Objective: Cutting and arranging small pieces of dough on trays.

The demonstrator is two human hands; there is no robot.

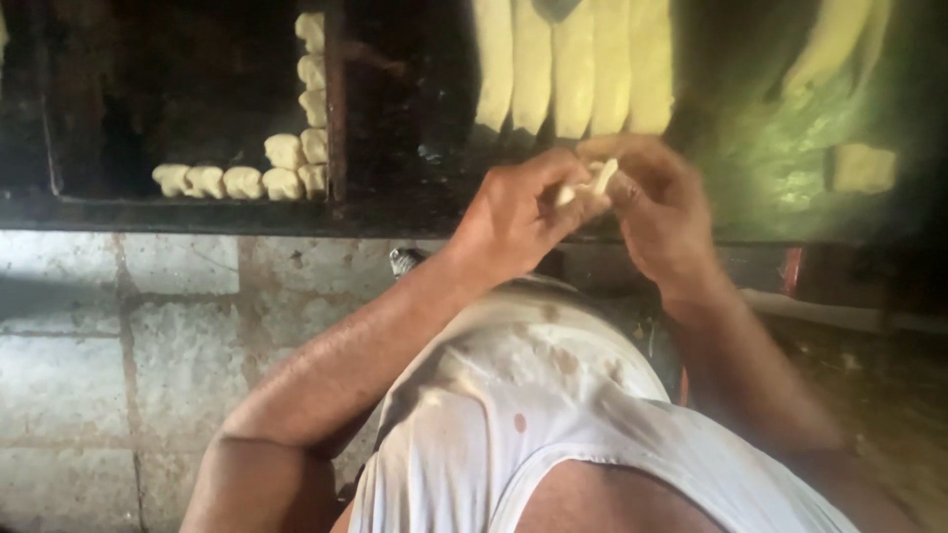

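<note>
Two bare hands are seen from above, raised in front of a dark tabletop (247, 215) whose front edge runs across the upper part of the view. Below that edge a wall of pale grey blocks (118, 345) is seen at the left, and the lower middle is filled by a stained white sleeveless shirt (533, 415) worn by the person.

At the top of the view, long pale yellow loaves of dough (573, 64) are laid side by side, upright in the picture and touching one another, just beyond the hands. Further long pieces (834, 44) are set apart at the upper right, though they are blurred. On the left, a dark tray (59, 188) is seen, with small rounded dough pieces (242, 182) lined up along its near edge and up its right side. A squarish pale lump (862, 168) is seen on the right; its kind cannot be told.

The left hand (509, 212) and the right hand (657, 202) are brought together in the middle, fingers curled toward each other. A small piece of pale dough (592, 183) is pinched between them, held in the air over the front edge of the tabletop, near the lower ends of the long loaves. Both grips are closed narrowly on this piece, which is partly hidden by the fingers.
</note>
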